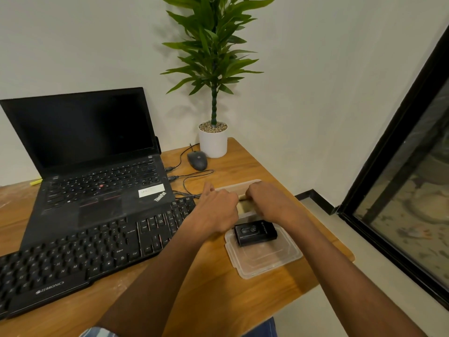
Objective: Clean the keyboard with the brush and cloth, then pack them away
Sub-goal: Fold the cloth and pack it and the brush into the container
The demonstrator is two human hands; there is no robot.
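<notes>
Desk (218, 300) of orange-brown wood carries a black Zebronics keyboard (80, 254) at 9 o'clock. Clear plastic lid (263, 259) lies nearest; beyond, left hand (215, 210) and right hand (269, 201) curl into a clear plastic box (243, 188); what they grip is hidden.

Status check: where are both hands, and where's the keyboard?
Left hand and right hand both in the clear container, grip unclear. Keyboard untouched. Black device sits on the lid.
</notes>
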